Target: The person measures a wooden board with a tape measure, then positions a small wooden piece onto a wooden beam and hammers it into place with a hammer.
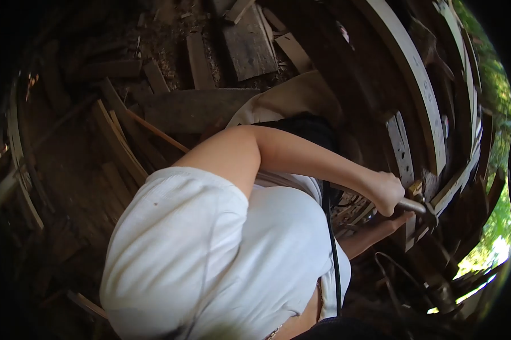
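Observation:
My left hand [385, 194], at the end of my bent left arm, is wrapped round the handle of a hammer [412, 205]. The hammer's dark head is at the far end, beside a piece of wood [410, 231] and other upright timbers. Just below it is my right hand [400, 222], partly hidden, its fingers pressed together at the edge of that wood. Whatever lies between those fingertips is too small to make out.
Long pale boards [411, 71] curve along the right, with a shorter holed plank [400, 144] near my hands. Loose boards [247, 42] and scraps cover the ground at the top and left. A dark strap [333, 249] hangs by my white shirt. Greenery [496, 226] shows outside.

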Motion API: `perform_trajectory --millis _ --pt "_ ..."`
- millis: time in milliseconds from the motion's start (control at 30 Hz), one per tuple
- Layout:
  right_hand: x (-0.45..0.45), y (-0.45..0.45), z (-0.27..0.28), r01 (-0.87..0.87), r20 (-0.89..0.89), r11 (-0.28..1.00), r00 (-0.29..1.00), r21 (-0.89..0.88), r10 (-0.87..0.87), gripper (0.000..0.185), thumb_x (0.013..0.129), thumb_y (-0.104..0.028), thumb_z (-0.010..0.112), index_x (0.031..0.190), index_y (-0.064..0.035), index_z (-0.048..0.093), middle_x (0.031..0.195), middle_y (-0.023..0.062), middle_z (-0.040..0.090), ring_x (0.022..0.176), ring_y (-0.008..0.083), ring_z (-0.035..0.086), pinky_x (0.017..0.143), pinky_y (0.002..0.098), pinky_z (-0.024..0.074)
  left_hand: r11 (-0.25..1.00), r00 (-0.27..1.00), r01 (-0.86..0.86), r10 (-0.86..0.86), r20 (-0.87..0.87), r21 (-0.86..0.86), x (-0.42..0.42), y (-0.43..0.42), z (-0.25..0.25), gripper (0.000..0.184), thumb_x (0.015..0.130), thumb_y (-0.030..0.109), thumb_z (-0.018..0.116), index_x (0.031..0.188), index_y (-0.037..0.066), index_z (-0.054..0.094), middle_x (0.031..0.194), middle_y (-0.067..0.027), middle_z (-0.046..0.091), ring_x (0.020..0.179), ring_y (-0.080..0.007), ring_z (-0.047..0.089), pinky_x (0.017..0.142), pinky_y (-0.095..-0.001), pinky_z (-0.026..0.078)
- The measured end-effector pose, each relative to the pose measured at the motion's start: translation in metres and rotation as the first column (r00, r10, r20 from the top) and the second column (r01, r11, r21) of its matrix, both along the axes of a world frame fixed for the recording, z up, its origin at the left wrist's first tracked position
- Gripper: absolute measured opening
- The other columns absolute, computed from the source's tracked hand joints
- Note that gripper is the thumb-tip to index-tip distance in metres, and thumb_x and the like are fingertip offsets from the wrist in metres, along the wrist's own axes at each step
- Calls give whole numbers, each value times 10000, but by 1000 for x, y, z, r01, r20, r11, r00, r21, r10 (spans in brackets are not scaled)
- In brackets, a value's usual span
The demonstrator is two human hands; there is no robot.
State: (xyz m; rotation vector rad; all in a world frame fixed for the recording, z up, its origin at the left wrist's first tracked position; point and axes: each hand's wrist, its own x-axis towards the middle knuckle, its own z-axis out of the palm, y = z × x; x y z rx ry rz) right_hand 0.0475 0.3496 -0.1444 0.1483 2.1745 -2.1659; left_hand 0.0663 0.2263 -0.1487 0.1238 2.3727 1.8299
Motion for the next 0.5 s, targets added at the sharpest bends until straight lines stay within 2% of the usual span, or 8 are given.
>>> perform_trajectory --millis 133,200,267,333,367,400,467,500 --pt "-17 8 -11 29 162 961 987 -275 17 329 921 -290 436 1001 25 486 1051 143 561 910 215 560 829 339 443 1000 1000 -4 4 -21 -25 2 4 -2 325 614 111 567 906 -21 623 780 -245 630 783 -383 628 713 -419 514" --pt "-17 -1 -3 -30 32 999 999 -16 30 324 916 -276 452 1043 22 464 992 147 600 894 230 590 809 341 461 999 1000 21 -20 11 -46 4 3 0 309 634 107 556 904 -40 585 774 -254 622 774 -392 621 716 -425 507" --pt "-14 -11 6 -44 -15 998 999 36 44 283 909 -224 462 1072 5 426 934 149 622 868 248 614 783 331 476 1000 1000 -8 8 -17 -29 6 6 0 264 651 105 548 861 -52 573 761 -253 619 757 -401 616 702 -439 502" --pt "-12 -16 11 -63 -91 997 994 -37 60 237 906 -177 458 1063 -10 401 957 164 617 896 266 614 798 324 474 1000 999 17 -16 52 -17 5 8 8 242 661 99 546 848 -55 560 752 -253 617 739 -407 613 686 -446 499" --pt "-10 -17 19 -37 -95 998 995 -47 33 202 901 -138 453 1047 -22 375 880 161 607 818 288 621 778 343 486 999 998 23 -21 53 -32 6 9 15 245 664 96 564 858 -54 559 736 -246 616 704 -400 614 660 -433 506" --pt "-8 -14 26 -6 -104 999 995 -49 1 202 901 -138 453 1047 -22 375 880 161 607 818 288 621 778 343 486 998 998 54 -53 44 -34 6 10 22 245 664 96 564 858 -54 559 736 -246 616 704 -400 614 660 -433 506" --pt "-5 -6 35 -95 -281 968 959 -230 27 221 910 -173 467 1045 -34 361 777 142 567 694 291 612 715 368 503 995 991 78 -85 -104 -68 7 12 31 257 655 103 608 857 -48 559 713 -233 611 662 -384 615 628 -410 514" --pt "-5 -5 39 -104 -371 962 929 -252 3 293 921 -255 493 1047 -39 341 656 110 505 602 276 589 633 375 509 991 968 115 -128 -217 -71 6 13 33 282 644 122 652 856 -42 564 698 -221 608 638 -370 617 601 -391 519"
